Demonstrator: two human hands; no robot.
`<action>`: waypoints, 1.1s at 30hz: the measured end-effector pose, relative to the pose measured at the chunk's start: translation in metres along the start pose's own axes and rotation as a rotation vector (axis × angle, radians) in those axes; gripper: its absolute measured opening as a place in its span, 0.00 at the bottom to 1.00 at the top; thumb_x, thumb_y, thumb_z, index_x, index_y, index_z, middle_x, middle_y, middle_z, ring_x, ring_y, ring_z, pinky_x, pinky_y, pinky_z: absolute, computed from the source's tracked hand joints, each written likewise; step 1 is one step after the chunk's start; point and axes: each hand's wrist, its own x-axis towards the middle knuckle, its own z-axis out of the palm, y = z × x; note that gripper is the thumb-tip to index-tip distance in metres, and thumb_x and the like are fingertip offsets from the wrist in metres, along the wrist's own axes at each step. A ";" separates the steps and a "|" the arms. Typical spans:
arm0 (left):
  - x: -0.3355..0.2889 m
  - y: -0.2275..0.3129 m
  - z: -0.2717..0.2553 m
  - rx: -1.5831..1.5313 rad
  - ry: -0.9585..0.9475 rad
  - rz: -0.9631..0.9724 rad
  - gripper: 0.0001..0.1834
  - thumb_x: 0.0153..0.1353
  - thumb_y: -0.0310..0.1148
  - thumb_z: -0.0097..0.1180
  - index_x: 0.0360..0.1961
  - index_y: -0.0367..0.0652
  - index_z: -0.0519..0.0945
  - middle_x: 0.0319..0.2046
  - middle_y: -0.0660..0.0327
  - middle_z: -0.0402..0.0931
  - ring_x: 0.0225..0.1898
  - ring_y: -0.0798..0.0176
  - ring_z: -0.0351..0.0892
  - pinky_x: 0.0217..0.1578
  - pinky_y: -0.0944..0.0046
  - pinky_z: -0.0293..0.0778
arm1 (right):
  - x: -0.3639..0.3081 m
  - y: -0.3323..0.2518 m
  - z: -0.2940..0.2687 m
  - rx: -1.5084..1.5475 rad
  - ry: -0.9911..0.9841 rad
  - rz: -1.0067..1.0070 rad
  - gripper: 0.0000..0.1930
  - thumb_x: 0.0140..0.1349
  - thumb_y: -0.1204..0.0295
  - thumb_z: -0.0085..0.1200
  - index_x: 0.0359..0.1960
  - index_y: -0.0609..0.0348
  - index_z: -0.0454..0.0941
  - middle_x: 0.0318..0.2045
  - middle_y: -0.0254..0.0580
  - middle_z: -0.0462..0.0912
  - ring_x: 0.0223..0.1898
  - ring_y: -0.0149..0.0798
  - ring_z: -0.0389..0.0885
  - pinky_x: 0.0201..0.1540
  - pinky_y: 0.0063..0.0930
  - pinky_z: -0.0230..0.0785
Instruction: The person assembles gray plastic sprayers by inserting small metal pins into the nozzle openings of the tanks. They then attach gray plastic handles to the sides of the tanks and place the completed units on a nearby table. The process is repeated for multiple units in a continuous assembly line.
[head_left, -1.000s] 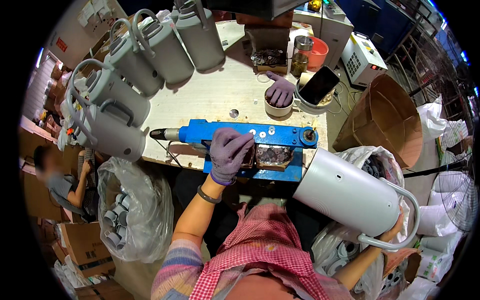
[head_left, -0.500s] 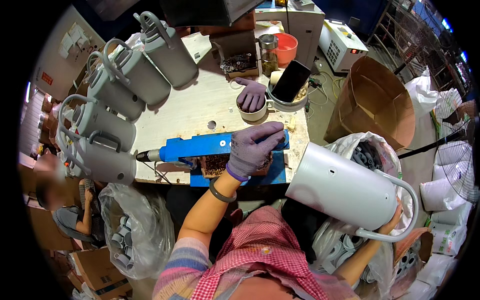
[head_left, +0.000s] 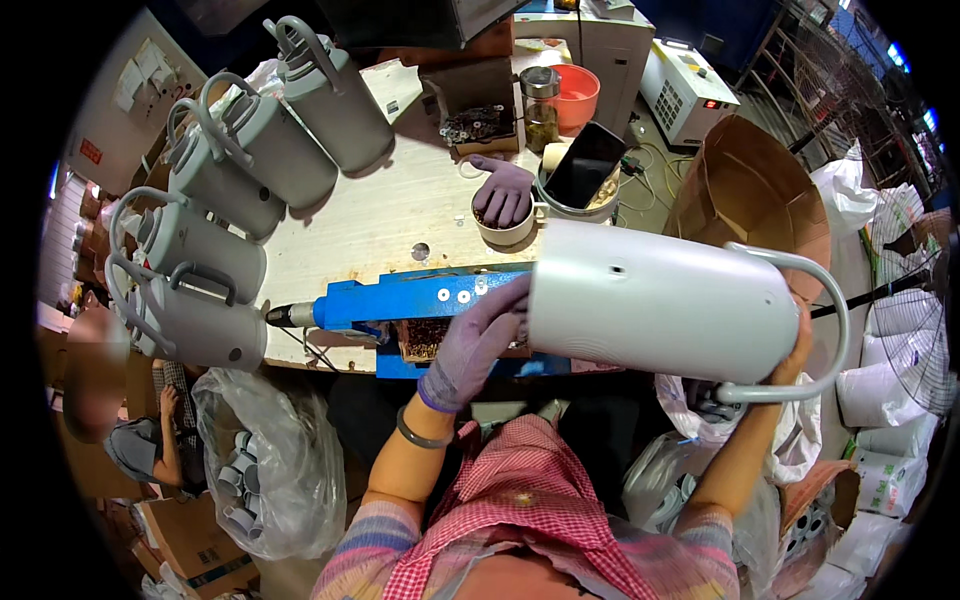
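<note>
Silver-grey, metal-looking cylinder point(head_left: 660, 300), probably stiff, light, slick; best held at both ends; bare right hand point(head_left: 794, 345) grips far end; purple-gloved left hand point(head_left: 473, 345) curled at near end, hold unclear.

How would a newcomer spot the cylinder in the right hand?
Find the table, then the blue tool along its near edge. The cylinder hides that tool's right end, gloved left hand by its left end, right hand at its right. Unlike the grey jugs standing on the table, it is held sideways.
</note>
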 end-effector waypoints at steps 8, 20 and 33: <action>-0.047 -0.025 -0.051 0.175 0.742 0.024 0.21 0.64 0.43 0.62 0.43 0.31 0.81 0.36 0.61 0.82 0.37 0.69 0.78 0.40 0.68 0.74 | -0.026 0.038 0.144 0.051 -0.321 -0.015 0.19 0.65 0.60 0.43 0.47 0.63 0.73 0.42 0.38 0.75 0.44 0.30 0.72 0.50 0.22 0.63; -0.062 -0.025 -0.089 0.174 0.806 0.086 0.21 0.65 0.47 0.61 0.35 0.35 0.80 0.29 0.65 0.78 0.29 0.74 0.72 0.31 0.71 0.65 | -0.046 0.044 0.185 0.144 -0.370 0.046 0.18 0.65 0.61 0.48 0.48 0.62 0.74 0.40 0.37 0.76 0.38 0.29 0.72 0.43 0.22 0.65; -0.054 -0.033 -0.094 0.158 0.831 0.116 0.20 0.67 0.45 0.58 0.35 0.34 0.79 0.28 0.65 0.78 0.28 0.74 0.70 0.30 0.70 0.64 | -0.046 0.043 0.186 0.144 -0.386 0.032 0.19 0.65 0.61 0.48 0.49 0.63 0.73 0.42 0.39 0.75 0.44 0.31 0.72 0.51 0.26 0.63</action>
